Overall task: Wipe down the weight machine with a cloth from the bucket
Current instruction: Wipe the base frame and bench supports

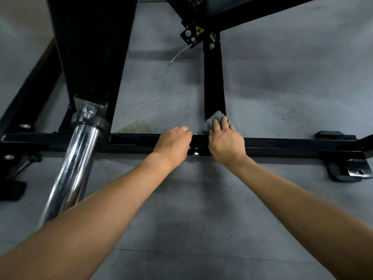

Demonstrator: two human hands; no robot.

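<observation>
The left hand (173,144) curls over the crossbar (282,143), bracing; the right hand (226,145) presses the cloth (215,119) flat-fingered at the joint. Firm strokes along the far bar (215,81) suit best.

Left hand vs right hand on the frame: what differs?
The left hand curls over the crossbar, holding no cloth; the right hand lies flatter, fingers pressing the grey cloth. The left hand sits wholly on the crossbar; the right hand reaches past it to the joint with the rear beam. Both rest on the crossbar, side by side, not touching.
</observation>
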